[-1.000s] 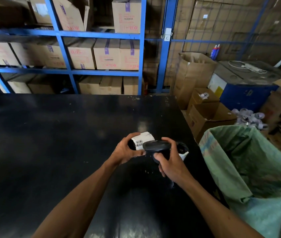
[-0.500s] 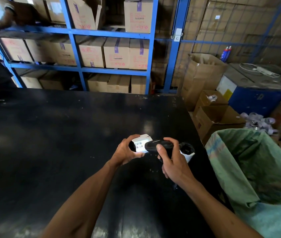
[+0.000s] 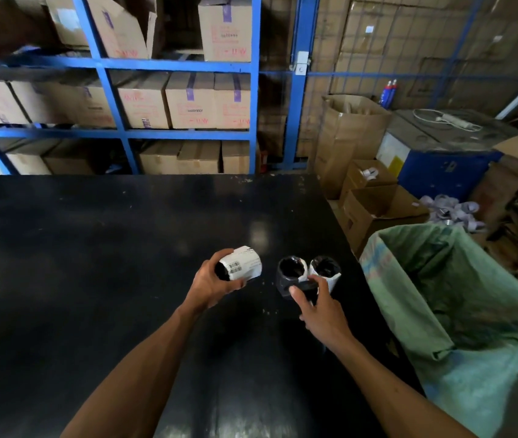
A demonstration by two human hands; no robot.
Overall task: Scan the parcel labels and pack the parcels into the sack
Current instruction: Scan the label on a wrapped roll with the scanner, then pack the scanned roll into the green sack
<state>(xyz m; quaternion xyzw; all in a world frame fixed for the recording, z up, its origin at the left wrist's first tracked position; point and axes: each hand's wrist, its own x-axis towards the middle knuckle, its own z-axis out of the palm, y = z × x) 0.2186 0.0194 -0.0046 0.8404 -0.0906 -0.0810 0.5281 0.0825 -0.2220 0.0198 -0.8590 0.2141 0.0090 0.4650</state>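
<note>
The left hand [image 3: 211, 284] is near the middle of the frame, a little below centre. Its fingers curl around a small parcel [image 3: 241, 263], a black roll with a white label [image 3: 245, 264] wrapped round it; the barcode on the label faces the camera. The parcel is held above the bench [image 3: 77, 263], but I cannot tell if it touches it.

The right hand [image 3: 320, 314] is just to the right, apart from the left one. Its thumb and fingers grip a black scanner [image 3: 298, 286]. Just behind the scanner, two more parcels [image 3: 309, 267] stand side by side on the bench, touching each other, black with white wrap on their sides. The head of the scanner overlaps the lower part of them.

The bench is black and fills the left and centre of the frame. At its right edge, in the lower right of the frame, a green sack [image 3: 409, 295] stands open. Behind the sack there are open cartons [image 3: 377, 213] on the floor. At the top left, blue shelves [image 3: 109, 90] carry many brown boxes [image 3: 188, 99].
</note>
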